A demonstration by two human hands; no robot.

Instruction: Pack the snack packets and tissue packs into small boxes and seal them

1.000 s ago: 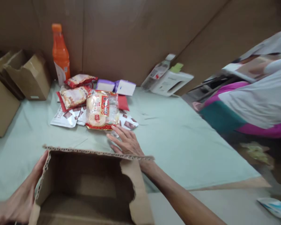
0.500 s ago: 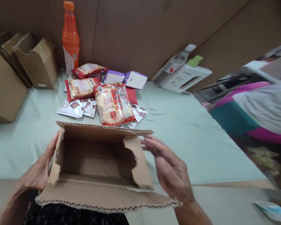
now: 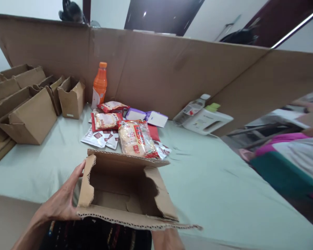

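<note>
At the near edge of the pale green table (image 3: 214,194), seen from the head camera, we hold an open cardboard box (image 3: 125,189) with its flaps spread and its inside bare. Our left hand (image 3: 61,205) lies flat against the box's left wall, fingers extended, pressing rather than clasping. Our right hand (image 3: 168,239) shows only as a sliver under the near flap (whether it is open or closed we cannot tell). Half a second ago that hand hovered open beside the box's right wall; it has since dropped below the flap, and the view has tilted upward, so the top of the cardboard partition (image 3: 172,66) appears. Just beyond the box lie a clear packet of rice crackers (image 3: 135,139), red snack packets (image 3: 105,119) and two purple-and-white cartons (image 3: 146,116), with an orange bottle (image 3: 99,85) upright behind them. Folded boxes (image 3: 28,104) stand at far left.
</note>
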